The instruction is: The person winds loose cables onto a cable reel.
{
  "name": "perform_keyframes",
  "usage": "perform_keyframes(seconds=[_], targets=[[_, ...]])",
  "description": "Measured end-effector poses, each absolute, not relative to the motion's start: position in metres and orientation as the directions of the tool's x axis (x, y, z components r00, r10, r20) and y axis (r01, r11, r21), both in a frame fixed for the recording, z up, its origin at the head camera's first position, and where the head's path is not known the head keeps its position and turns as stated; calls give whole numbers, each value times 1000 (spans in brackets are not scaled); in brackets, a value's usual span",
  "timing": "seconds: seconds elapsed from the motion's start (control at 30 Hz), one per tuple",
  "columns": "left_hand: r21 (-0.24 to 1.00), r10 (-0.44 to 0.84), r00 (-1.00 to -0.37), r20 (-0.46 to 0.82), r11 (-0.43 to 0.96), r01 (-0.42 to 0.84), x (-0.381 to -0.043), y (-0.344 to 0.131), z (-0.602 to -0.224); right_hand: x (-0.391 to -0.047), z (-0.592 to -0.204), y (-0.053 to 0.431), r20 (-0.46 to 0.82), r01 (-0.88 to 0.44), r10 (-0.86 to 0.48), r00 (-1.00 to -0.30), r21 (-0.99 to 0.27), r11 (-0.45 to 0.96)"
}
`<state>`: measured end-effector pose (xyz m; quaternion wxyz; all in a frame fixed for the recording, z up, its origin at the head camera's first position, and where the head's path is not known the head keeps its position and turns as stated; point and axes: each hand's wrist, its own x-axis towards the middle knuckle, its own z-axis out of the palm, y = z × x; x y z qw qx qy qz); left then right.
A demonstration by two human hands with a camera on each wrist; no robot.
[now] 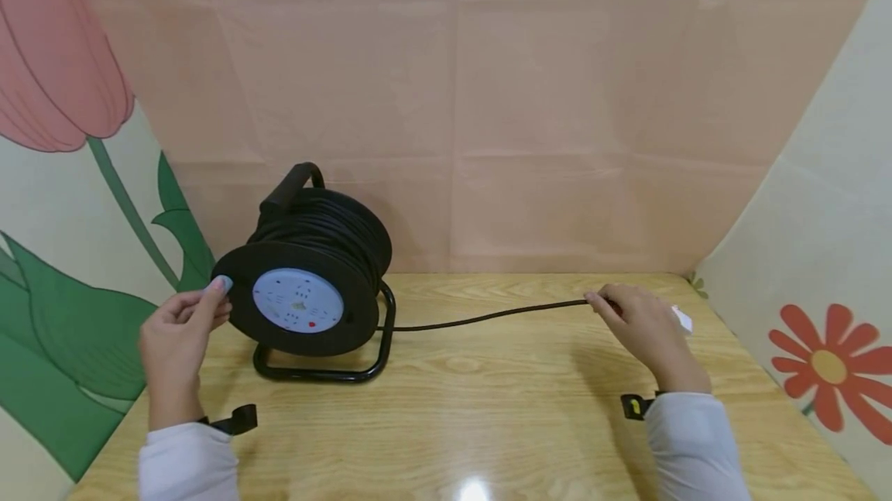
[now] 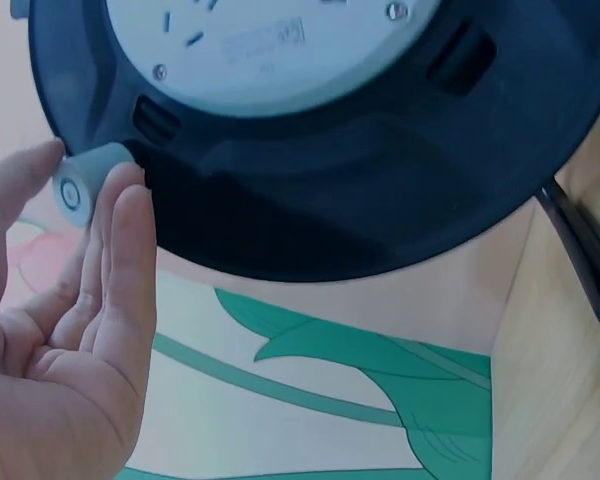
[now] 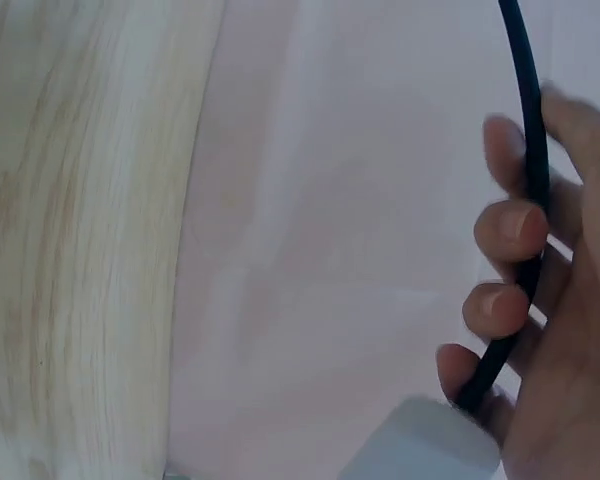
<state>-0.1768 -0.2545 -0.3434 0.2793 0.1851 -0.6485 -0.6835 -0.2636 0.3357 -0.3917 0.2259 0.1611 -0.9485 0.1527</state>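
A black cable reel (image 1: 296, 292) stands on its tube frame at the left of the table, with a pale socket plate (image 1: 298, 300) on its front disc. Between thumb and fingers, my left hand (image 1: 177, 334) pinches the small grey crank knob (image 2: 92, 182) at the disc's edge. Black cable (image 1: 481, 319) runs from the reel across to my right hand (image 1: 644, 327), whose fingers curl round it. Just past that hand, the cable ends in a white plug (image 3: 425, 445), seen only in part in the right wrist view.
The wooden table (image 1: 474, 400) reaches back to a plain pinkish cloth backdrop (image 1: 530, 98). Flower-printed panels flank it, with a pink tulip (image 1: 59, 52) on the left and a red flower (image 1: 829, 365) on the right. The reel's carry handle (image 1: 289, 187) sticks up at the back.
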Motion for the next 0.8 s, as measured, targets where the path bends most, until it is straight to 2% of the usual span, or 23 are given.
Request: perform_keyframes(seconds=[0.13,0.27,0.47,0.57,0.8], targets=[[986,-650,-748,137,13,168,-178,-249,-342,-263,-393,335,458,-347,-230,-859,-189,918],[975,-677,-711,190,48,215,-180,-245,-342,-262,-394,334,380,-322,-231,-896,-195,927],[964,-704,-665,248,108,245,-183,-240,-343,-265,-398,333,225,-354,-296,-928,-292,888],[958,-705,-652,278,155,242,-184,-238,-342,-265,-399,333,188,-357,-310,-932,-329,874],[955,-702,-651,290,166,247,-184,-233,-340,-262,-399,331,172,-295,-260,-950,-224,929]])
